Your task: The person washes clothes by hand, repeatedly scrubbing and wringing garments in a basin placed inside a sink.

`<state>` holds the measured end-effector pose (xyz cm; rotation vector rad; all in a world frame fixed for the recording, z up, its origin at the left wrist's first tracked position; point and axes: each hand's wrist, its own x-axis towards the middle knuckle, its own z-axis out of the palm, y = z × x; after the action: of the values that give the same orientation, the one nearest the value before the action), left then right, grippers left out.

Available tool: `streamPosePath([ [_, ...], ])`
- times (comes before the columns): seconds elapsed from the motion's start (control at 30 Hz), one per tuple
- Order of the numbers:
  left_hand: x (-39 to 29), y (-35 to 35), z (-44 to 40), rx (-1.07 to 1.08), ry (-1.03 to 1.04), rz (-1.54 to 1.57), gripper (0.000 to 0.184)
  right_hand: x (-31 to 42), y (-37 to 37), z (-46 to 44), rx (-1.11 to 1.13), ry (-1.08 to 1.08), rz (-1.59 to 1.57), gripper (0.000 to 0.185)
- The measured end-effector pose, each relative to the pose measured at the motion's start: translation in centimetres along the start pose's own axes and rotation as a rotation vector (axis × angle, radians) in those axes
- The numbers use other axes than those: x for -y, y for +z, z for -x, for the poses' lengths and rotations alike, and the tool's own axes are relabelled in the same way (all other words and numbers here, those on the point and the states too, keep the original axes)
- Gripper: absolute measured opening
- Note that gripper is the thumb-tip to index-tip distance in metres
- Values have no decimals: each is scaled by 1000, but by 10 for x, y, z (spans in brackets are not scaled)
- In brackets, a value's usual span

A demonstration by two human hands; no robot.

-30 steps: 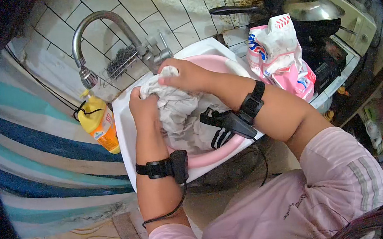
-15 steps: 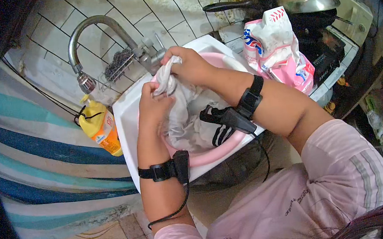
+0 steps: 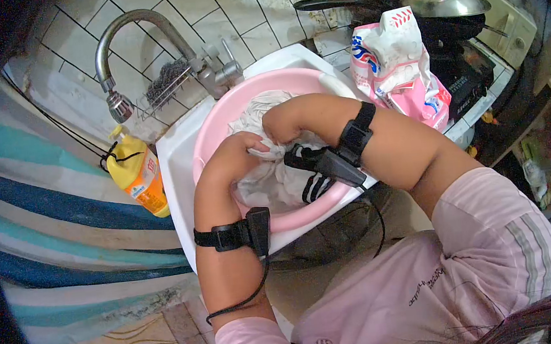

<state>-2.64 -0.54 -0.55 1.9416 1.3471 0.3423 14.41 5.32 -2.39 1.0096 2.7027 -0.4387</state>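
Note:
A pink basin sits in the white sink, with wet white cloth in it. My left hand is low in the basin, its fingers closed on a bunched part of the cloth. Close beside it, my right hand is bent down at the wrist and presses into the same cloth; its fingertips are mostly hidden. A black part with white stripes lies by the cloth under my right wrist.
The faucet arches over the sink's back left. A yellow bottle stands left of the sink. At the right are a detergent bag, a pan with a metal lid and a stove.
Both hands have moved down and toward me, from the basin's far edge into its middle. The cloth they held raised and bunched is now lower, spread in the basin.

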Motion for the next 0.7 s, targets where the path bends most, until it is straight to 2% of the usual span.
streamPosePath([
  [0.07, 7, 1, -3, 166, 11, -23, 38, -3, 7, -11, 13, -87, 68, 20],
  [0.17, -3, 4, 4, 232, -29, -52, 46, 1, 4, -5, 65, -69, 79, 20],
  [0.3, 1, 1, 2, 217, 5, -16, 48, 4, 0, 1, 54, -90, 121, 20],
  [0.37, -6, 1, 2, 63, -75, -149, 45, 6, -7, 6, -49, -64, -65, 22],
  [0.4, -16, 1, 6, 57, -76, -148, 45, 7, -11, 10, -49, -67, -61, 22],
  [0.47, -34, 3, 16, -149, -26, -109, 50, 9, -19, 19, -370, -87, -563, 25],
  [0.5, -31, 3, 13, -151, -29, -106, 50, 8, -19, 17, -366, -89, -562, 25],
  [0.6, -22, -3, 2, -189, 40, -56, 50, -2, -26, 8, -748, -62, -910, 26],
  [0.63, -22, -5, 1, -320, -56, -39, 46, -6, -26, 4, -748, -63, -910, 26],
  [0.67, -22, -6, 0, -449, -152, -22, 43, -10, -25, 1, -776, -73, -1236, 25],
  [0.7, -26, -7, 2, -450, -152, -22, 43, -8, -28, 3, -791, -82, -1563, 23],
])
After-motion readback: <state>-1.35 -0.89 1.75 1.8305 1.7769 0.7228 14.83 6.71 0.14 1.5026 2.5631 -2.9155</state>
